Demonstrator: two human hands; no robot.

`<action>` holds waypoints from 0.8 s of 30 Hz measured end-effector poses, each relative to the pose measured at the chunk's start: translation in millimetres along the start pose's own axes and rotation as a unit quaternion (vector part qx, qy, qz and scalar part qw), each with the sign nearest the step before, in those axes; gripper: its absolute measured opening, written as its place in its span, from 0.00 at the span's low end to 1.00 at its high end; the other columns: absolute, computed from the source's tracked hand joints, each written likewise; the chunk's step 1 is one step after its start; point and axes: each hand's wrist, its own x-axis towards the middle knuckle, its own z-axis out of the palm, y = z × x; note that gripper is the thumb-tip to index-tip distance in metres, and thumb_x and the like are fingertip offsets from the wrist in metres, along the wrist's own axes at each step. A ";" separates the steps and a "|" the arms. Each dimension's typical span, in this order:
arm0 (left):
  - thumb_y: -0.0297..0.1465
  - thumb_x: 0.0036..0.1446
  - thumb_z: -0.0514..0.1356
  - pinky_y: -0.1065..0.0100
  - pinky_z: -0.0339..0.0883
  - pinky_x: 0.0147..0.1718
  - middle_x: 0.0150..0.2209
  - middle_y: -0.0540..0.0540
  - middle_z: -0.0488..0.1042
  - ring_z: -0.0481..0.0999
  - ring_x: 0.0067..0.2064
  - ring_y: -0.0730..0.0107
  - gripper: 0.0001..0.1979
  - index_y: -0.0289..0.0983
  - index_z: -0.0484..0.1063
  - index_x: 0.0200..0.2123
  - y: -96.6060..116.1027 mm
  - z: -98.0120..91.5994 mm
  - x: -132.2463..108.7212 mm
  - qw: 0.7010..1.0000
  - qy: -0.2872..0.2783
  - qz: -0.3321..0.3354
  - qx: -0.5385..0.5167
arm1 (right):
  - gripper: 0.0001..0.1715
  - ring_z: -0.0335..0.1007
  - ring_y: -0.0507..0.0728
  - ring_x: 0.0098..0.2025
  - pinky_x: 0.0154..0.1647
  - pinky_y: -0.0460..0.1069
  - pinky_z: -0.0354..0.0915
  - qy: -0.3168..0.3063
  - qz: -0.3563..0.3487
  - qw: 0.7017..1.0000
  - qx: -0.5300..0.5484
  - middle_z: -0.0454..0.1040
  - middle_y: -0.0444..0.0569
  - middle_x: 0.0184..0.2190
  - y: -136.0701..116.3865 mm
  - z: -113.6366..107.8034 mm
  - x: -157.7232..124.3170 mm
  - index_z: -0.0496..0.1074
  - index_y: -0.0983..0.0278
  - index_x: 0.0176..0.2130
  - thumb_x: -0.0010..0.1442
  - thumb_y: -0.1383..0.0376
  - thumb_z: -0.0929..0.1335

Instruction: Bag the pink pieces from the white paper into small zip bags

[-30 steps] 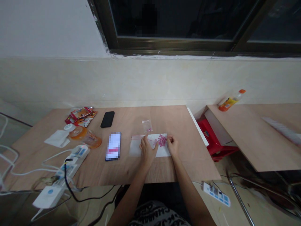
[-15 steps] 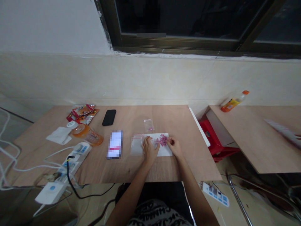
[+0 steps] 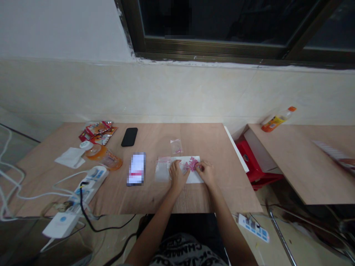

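Note:
A small pile of pink beads [image 3: 192,163] lies on a white sheet of paper [image 3: 194,178] in the middle of the wooden table [image 3: 155,195]. My left hand [image 3: 177,174] rests on the sheet just left of the beads, fingers curled down beside a clear zip bag [image 3: 163,168]. My right hand [image 3: 205,172] sits just right of the pile, its fingertips pinched together at the beads; what they pinch is too small to see. A second small clear bag [image 3: 176,146] with a few pink bits lies behind the sheet.
A phone with a lit screen [image 3: 137,168] and a dark phone [image 3: 129,136] lie to the left. Further left are snack packets [image 3: 97,132], an orange bottle on its side [image 3: 104,156], a tissue [image 3: 70,157], and a power strip with cables [image 3: 90,181]. A second table with an orange bottle [image 3: 278,119] stands right.
My right hand has shifted slightly left, closer into the bead pile. My left hand stays on the sheet. The view has drifted a little.

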 end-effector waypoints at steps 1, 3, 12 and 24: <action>0.37 0.50 0.65 0.51 0.61 0.51 0.49 0.39 0.70 0.69 0.53 0.51 0.27 0.38 0.62 0.52 -0.3 0.2 0.1 1.000 0.000 0.002 -0.001 | 0.12 0.66 0.56 0.31 0.37 0.49 0.58 0.002 0.003 1.000 0.014 0.71 0.46 0.24 -0.8 0.2 0.7 0.77 0.59 0.29 0.56 0.56 0.68; 0.37 0.50 0.66 0.52 0.62 0.51 0.49 0.39 0.70 0.69 0.53 0.52 0.27 0.38 0.62 0.52 -0.9 0.4 0.4 1.000 0.000 0.006 -0.004 | 0.13 0.66 0.56 0.31 0.37 0.50 0.59 0.003 0.011 0.999 0.049 0.71 0.46 0.23 -3.7 1.3 2.8 0.78 0.59 0.30 0.56 0.55 0.68; 0.35 0.47 0.67 0.52 0.65 0.51 0.47 0.39 0.71 0.71 0.51 0.53 0.27 0.37 0.64 0.50 -4.0 0.8 1.4 0.999 0.012 0.036 -0.036 | 0.16 0.66 0.55 0.27 0.32 0.50 0.63 -0.014 0.036 0.978 0.203 0.73 0.47 0.24 -21.1 19.1 12.8 0.78 0.62 0.31 0.56 0.53 0.68; 0.28 0.45 0.66 0.53 0.65 0.52 0.46 0.40 0.70 0.70 0.50 0.55 0.25 0.37 0.66 0.48 -4.7 3.1 1.9 0.989 0.053 0.058 -0.123 | 0.12 0.70 0.58 0.38 0.44 0.53 0.63 -0.096 -0.059 0.985 0.127 0.77 0.49 0.32 -35.0 7.6 8.5 0.77 0.61 0.31 0.60 0.57 0.68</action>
